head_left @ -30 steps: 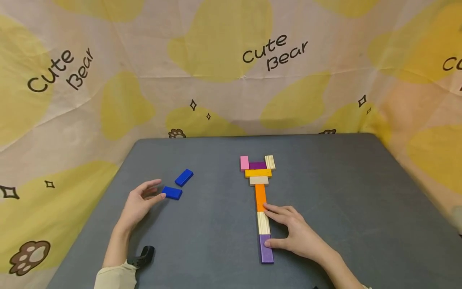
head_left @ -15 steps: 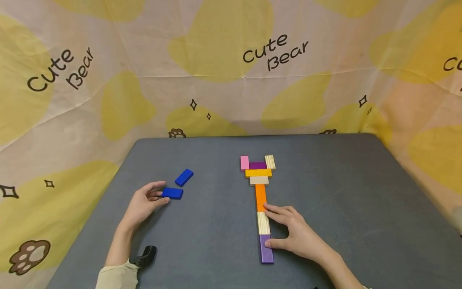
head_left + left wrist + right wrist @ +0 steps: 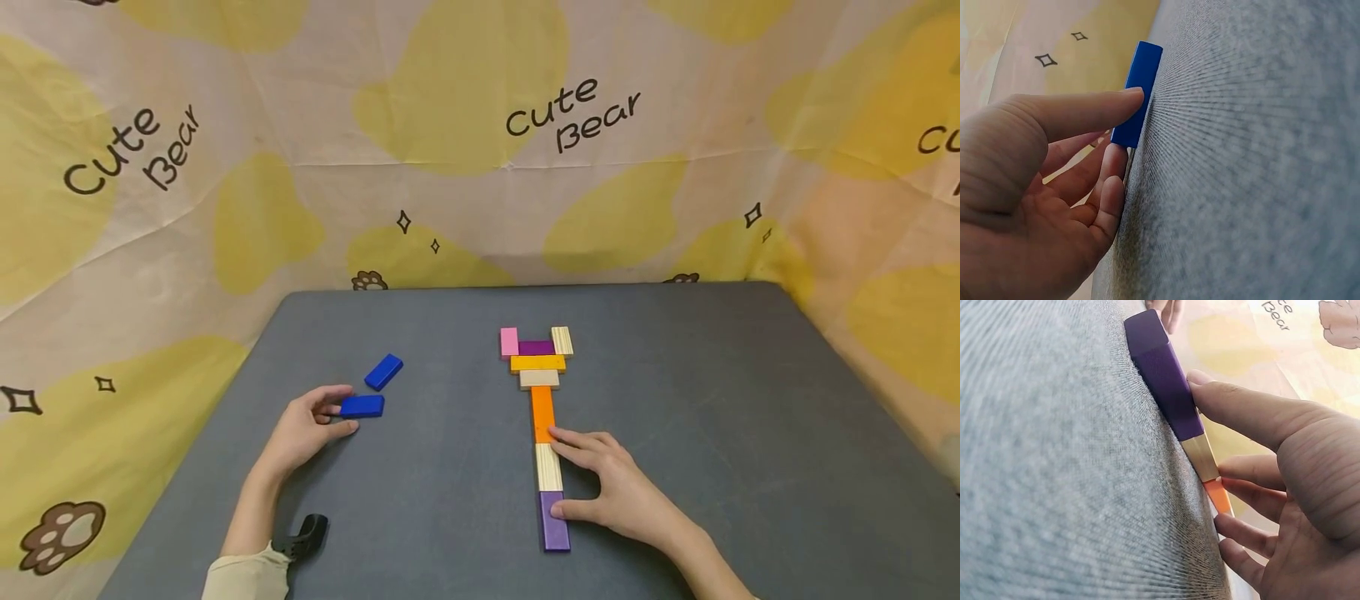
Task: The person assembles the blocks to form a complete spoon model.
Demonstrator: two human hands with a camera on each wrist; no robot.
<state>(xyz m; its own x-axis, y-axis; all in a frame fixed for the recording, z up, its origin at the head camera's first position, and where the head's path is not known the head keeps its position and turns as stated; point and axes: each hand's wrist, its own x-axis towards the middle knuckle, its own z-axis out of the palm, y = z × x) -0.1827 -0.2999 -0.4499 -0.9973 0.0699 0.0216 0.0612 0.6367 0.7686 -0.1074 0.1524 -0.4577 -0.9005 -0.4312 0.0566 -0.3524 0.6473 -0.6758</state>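
Note:
In the head view, the left hand (image 3: 303,429) is around the left end of a blue block (image 3: 363,407) lying on the grey table. The left wrist view shows its thumb along the near side of the blue block (image 3: 1138,94), the other fingers at its end and far side. The right hand (image 3: 618,483) rests beside a column of flat blocks, thumb on the purple block (image 3: 554,533) and fingertips at the orange block (image 3: 542,412). Between those two lies a striped pale wood block (image 3: 548,467). In the right wrist view, the thumb touches the purple block (image 3: 1169,387).
A second blue block (image 3: 383,372) lies slanted just beyond the first. Above the column are a beige block (image 3: 539,379), a yellow block (image 3: 537,363), a dark purple block (image 3: 536,347), a pink block (image 3: 509,342) and another striped block (image 3: 562,341). A patterned cloth (image 3: 465,125) hangs behind.
The left hand has edged right, its thumb going from the blue block's left end to its near side. The block has turned slightly and shifted right. The right hand stays in place.

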